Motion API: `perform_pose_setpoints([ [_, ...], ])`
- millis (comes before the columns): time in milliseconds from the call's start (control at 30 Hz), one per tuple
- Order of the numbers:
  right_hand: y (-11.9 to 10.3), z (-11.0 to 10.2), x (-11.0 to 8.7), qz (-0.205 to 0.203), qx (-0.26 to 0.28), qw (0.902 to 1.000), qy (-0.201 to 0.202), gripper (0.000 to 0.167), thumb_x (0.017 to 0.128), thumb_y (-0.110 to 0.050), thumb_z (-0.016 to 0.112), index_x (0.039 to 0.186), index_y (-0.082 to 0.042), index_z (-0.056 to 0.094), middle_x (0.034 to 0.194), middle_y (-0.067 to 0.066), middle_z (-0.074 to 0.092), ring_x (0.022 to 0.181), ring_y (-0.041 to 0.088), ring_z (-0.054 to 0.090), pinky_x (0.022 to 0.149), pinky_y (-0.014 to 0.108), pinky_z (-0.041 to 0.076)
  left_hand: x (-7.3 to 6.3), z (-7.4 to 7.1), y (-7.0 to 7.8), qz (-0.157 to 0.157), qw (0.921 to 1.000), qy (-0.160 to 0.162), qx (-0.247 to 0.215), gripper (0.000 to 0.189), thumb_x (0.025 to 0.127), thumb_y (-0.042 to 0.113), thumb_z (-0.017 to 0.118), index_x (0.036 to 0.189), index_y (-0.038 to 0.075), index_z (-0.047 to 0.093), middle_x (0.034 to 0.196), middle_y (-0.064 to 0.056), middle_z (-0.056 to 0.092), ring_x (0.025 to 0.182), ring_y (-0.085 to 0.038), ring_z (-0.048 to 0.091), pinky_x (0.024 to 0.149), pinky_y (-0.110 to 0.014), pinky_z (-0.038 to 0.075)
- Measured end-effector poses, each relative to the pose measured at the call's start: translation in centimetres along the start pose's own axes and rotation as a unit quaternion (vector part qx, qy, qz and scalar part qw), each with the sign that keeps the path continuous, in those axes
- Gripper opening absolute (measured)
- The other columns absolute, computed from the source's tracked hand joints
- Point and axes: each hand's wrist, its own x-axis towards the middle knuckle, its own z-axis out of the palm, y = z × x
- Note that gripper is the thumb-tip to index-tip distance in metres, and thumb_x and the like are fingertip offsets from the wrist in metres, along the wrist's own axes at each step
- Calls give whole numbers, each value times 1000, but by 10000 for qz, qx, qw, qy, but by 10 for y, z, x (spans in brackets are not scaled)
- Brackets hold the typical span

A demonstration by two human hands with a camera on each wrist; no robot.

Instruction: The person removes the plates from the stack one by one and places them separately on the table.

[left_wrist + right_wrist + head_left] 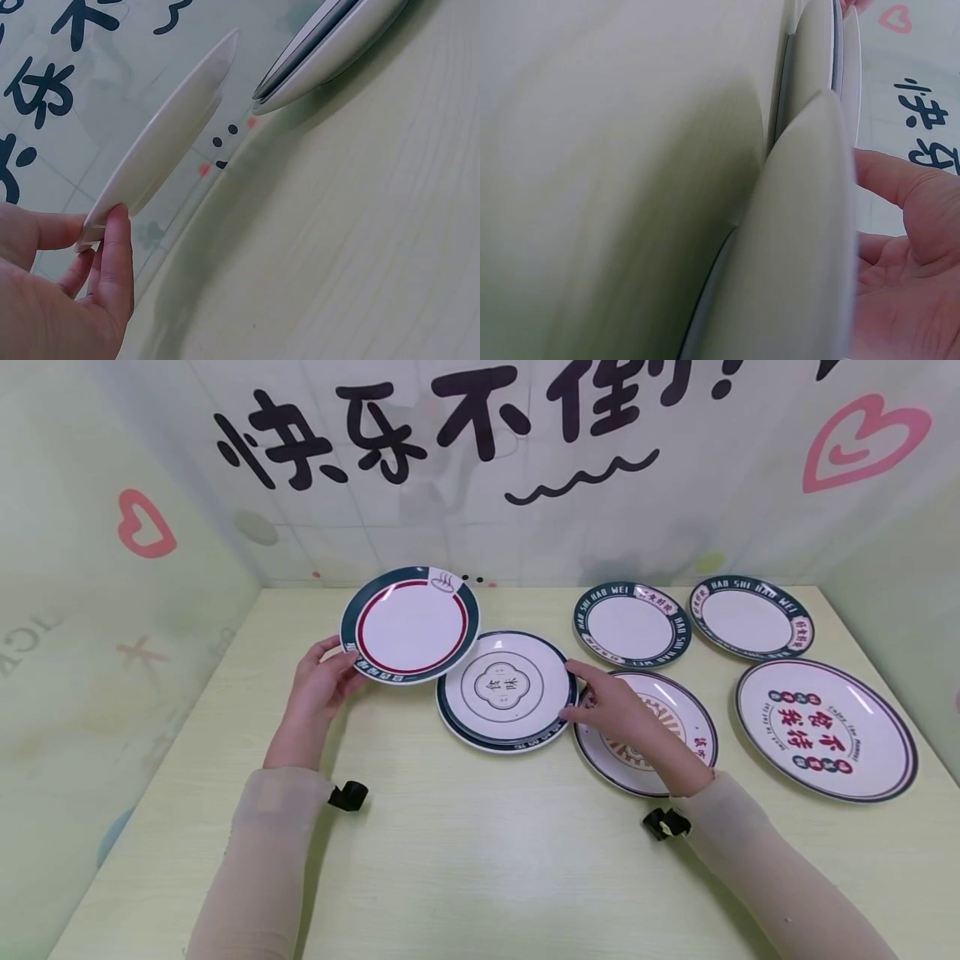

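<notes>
A round plate with a teal rim and a red inner ring (412,631) is lifted and tilted, and my left hand (322,681) pinches its lower left edge. In the left wrist view, the thumb and fingers grip that plate (154,150) from both faces. Just right of it lies a small stack of plates (525,714), the top one white with a flower-shaped outline. At the stack's right rim, my right hand (622,714) touches the edge with fingers and thumb spread. The right forearm partly covers a sunburst plate (626,772).
Two teal-rimmed plates with lettering, a left one (630,627) and a right one (750,620), lie at the back right. A larger oval plate with red characters (832,735) is nearer the right edge. Printed walls (375,547) enclose the pale table (465,852).
</notes>
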Motion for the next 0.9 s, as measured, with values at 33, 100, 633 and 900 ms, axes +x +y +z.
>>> perform_pose_setpoints([
  [33, 0, 0, 0, 6, 3, 10000, -3, 74, 94, -19, 69, 156, -6, 31, 161, 17, 34, 134, 34, 47, 118, 51, 38, 0, -1, 0, -15, 10000, 14, -78, 44, 97, 9, 61, 137, 19, 43, 97, 4, 64, 74, -6, 68, 70, -17, 61],
  [100, 0, 0, 0, 23, 5, 10000, -9, 74, 94, -19, 69, 156, -6, 31, 161, 17, 34, 132, 33, 48, 118, 51, 39, 1, -1, 1, -34, 9997, 37, -220, 44, 97, 7, 60, 136, 18, 43, 94, 4, 65, 72, -6, 68, 69, -17, 61],
  [633, 0, 1, 1, 98, 29, 9999, -9, 77, 93, -20, 71, 157, -9, 31, 162, 15, 33, 139, 35, 45, 119, 50, 39, 18, -5, -1, -326, 9980, 464, -291, 57, 97, 7, 61, 147, 20, 38, 102, 1, 61, 70, -7, 68, 66, -17, 61],
  [900, 0, 0, 0, 90, -35, 10000, -19, 77, 93, -20, 71, 157, -8, 30, 163, 15, 31, 147, 36, 36, 121, 51, 34, 26, -3, -1, -411, 9974, 581, -127, 59, 98, 6, 58, 151, 20, 35, 99, 0, 61, 73, -7, 67, 69, -17, 61],
])
